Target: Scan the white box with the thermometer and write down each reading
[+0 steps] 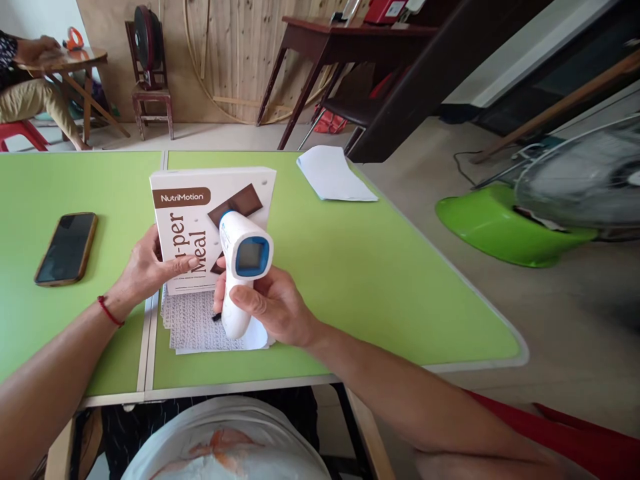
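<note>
My left hand (153,265) grips the lower left side of a white and brown NutriMotion box (183,223), its thumb across the front. The box is tilted up with its printed face toward me. In my right hand (277,303) is a white infrared thermometer (235,300) with a blue-framed screen, its fingers wrapped round the handle. The screen faces me and looks blank. The thermometer's head is in front of the box and hides part of it; whether they touch I cannot tell. Printed sheets of paper (193,323) lie on the green table beneath both.
A smartphone (67,248) lies on the green table (380,287) at left. Folded white paper (335,173) rests near the far right edge. A fan (585,177) and a green plastic stool (500,227) stand right of the table. Another person (25,87) sits at a small table, far left.
</note>
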Action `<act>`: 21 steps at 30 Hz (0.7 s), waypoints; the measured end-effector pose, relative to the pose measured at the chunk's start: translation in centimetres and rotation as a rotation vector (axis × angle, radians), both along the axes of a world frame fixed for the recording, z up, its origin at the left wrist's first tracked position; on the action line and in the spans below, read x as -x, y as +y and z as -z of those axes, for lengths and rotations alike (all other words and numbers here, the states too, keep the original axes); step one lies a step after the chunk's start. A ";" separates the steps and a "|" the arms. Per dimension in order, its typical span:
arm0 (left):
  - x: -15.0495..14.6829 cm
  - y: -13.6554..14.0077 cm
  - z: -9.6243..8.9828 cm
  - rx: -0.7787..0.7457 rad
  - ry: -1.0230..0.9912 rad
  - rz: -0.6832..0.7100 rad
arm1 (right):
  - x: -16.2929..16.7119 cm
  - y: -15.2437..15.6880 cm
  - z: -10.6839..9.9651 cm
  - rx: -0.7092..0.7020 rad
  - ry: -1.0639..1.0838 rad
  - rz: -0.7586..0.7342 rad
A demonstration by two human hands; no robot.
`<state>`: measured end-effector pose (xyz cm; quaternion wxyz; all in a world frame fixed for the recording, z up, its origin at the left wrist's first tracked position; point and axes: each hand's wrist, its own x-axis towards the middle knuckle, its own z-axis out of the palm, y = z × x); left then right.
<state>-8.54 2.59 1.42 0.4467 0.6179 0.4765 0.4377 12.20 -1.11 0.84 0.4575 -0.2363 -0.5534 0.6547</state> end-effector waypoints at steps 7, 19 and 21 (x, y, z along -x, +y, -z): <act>0.0 0.1 0.1 -0.002 -0.011 -0.003 | -0.1 0.0 -0.1 0.009 -0.018 0.018; -0.2 0.0 -0.2 -0.007 -0.023 0.015 | -0.3 0.0 0.1 -0.013 -0.048 0.041; -0.2 0.0 -0.2 0.000 -0.016 0.012 | -0.3 0.0 0.0 -0.012 -0.041 0.039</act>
